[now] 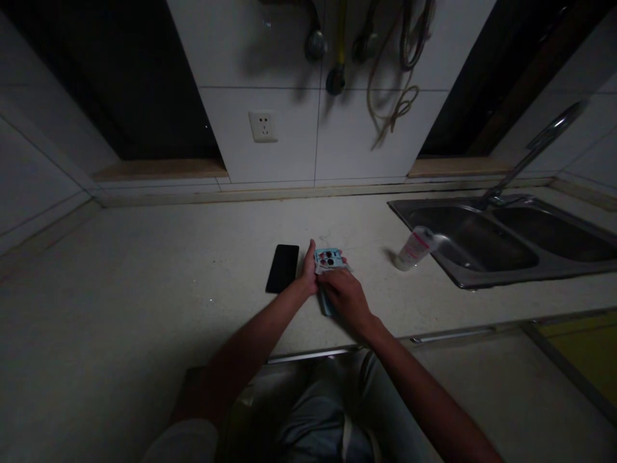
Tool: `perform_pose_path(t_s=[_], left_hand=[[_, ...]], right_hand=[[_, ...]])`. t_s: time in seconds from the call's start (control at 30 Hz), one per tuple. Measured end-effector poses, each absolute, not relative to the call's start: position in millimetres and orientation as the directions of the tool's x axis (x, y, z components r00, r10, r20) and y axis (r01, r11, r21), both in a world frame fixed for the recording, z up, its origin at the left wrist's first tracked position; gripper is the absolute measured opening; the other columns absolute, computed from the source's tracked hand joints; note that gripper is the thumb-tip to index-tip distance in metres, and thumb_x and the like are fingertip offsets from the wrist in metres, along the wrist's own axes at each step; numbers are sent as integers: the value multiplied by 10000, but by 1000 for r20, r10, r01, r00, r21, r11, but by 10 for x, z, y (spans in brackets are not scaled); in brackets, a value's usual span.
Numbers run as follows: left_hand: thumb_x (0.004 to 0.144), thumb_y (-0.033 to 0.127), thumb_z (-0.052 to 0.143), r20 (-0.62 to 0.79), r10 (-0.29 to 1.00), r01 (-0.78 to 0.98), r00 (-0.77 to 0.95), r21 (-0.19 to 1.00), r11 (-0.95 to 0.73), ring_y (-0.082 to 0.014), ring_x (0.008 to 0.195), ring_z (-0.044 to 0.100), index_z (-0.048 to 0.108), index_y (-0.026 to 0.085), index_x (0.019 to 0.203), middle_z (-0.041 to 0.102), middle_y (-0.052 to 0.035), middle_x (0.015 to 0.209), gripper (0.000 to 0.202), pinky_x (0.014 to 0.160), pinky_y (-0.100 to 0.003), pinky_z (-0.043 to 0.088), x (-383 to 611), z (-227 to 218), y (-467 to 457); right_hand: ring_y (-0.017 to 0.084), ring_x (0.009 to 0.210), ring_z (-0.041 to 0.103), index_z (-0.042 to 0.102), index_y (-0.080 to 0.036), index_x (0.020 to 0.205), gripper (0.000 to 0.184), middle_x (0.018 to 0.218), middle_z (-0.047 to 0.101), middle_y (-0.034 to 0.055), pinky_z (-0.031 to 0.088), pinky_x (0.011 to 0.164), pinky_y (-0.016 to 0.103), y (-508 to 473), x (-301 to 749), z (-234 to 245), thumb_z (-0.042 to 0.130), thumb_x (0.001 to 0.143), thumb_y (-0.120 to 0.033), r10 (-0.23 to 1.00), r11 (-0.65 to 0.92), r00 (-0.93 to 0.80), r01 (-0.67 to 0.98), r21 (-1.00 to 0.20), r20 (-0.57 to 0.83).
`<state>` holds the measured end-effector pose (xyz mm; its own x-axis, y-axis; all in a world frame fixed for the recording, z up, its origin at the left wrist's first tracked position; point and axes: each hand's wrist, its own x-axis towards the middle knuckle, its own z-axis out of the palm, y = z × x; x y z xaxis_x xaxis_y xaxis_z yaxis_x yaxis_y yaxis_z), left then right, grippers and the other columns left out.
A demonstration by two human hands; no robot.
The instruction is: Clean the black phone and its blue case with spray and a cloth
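Note:
A light blue phone [330, 258] with dark round camera lenses at its far end lies back side up in my left hand [310, 269]. The left thumb runs along its left edge and fingertips show past its right edge. Over the middle of the phone, my right hand [343, 288] is closed with bent fingers. A thin whitish sheet [348, 267], like a tissue, shows at the right knuckles; its full shape is hidden. The near end of the phone sticks out below the right hand. Left of my hands, a black phone [283, 269] lies flat on the counter.
On the pale countertop [159, 257], a clear plastic cup [413, 249] with a pink label leans beside the double steel sink [463, 283]. A faucet [530, 151] rises behind the sink. A wall socket [263, 127] and hanging hoses [414, 38] are on the tiles ahead.

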<state>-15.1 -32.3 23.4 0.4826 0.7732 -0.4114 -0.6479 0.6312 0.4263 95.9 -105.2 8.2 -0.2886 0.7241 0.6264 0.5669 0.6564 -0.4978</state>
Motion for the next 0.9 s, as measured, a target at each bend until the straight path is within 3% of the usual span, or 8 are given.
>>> perform_pose_path(t_s=[0.23, 0.37, 0.6, 0.9], left_hand=[[951, 680, 308, -397, 777, -638, 489, 445, 629, -296, 843, 739, 709, 62, 1086, 754, -197, 883, 748, 786, -403, 582, -136, 242, -320], [955, 669, 306, -400, 788, -642, 468, 459, 614, -305, 838, 738, 702, 54, 1088, 750, -204, 854, 744, 775, -413, 584, -145, 247, -310], [924, 707, 318, -373, 770, -652, 518, 410, 638, -304, 760, 727, 674, 54, 1089, 734, -206, 820, 762, 756, -470, 577, -179, 194, -281], [934, 690, 292, -363, 769, -626, 525, 447, 639, -280, 698, 706, 666, 81, 1010, 729, -186, 800, 720, 675, -426, 569, -178, 172, -273]], right_hand=[[260, 977, 616, 590, -203, 1223, 301, 1110, 636, 120, 524, 832, 404, -1147, 1040, 158, 591, 926, -249, 845, 444, -80, 655, -611, 529], [261, 942, 605, 655, -193, 1049, 141, 1019, 661, 113, 500, 825, 389, -1186, 1042, 213, 570, 940, -221, 881, 409, -172, 745, -527, 441], [213, 830, 601, 695, -201, 978, 143, 919, 682, 75, 453, 718, 319, -1474, 1020, 153, 584, 919, -133, 817, 562, -431, 744, -362, 384], [209, 796, 617, 670, -200, 947, 81, 881, 687, 67, 459, 715, 324, -1688, 1393, 16, 591, 946, -219, 866, 470, -335, 798, -377, 372]])
